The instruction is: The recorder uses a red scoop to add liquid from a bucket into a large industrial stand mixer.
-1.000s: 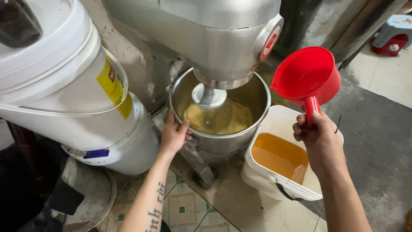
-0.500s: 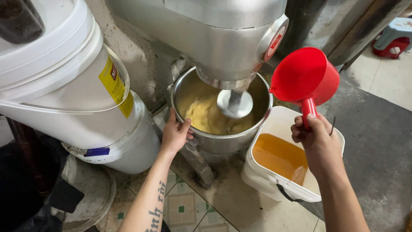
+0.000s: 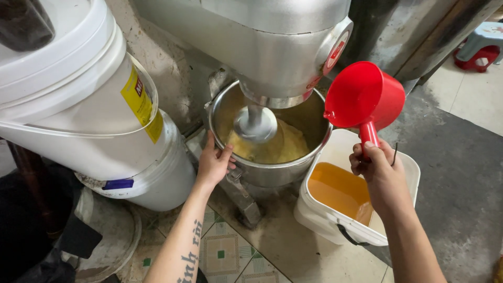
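My left hand (image 3: 214, 163) rests against the near left rim of a steel mixing bowl (image 3: 272, 170) that holds pale yellow dough (image 3: 283, 147). A mixer attachment (image 3: 255, 123) sits in the bowl under the grey mixer head (image 3: 251, 42). My right hand (image 3: 378, 175) grips the handle of a red plastic scoop (image 3: 364, 97), tilted with its mouth toward the bowl's right rim. Below the scoop stands a white bucket (image 3: 335, 222) with orange-yellow liquid (image 3: 338, 191) inside.
Large white plastic buckets (image 3: 78, 115) with a yellow label are stacked at the left, close to the bowl. Patterned floor tiles (image 3: 220, 254) lie in front. A dark mat (image 3: 461, 173) covers the floor at the right, with small stools (image 3: 479, 47) at the far right.
The red scoop has moved left and tipped closer to the bowl's rim. The mixer attachment has shifted inside the bowl. My left hand stays on the rim.
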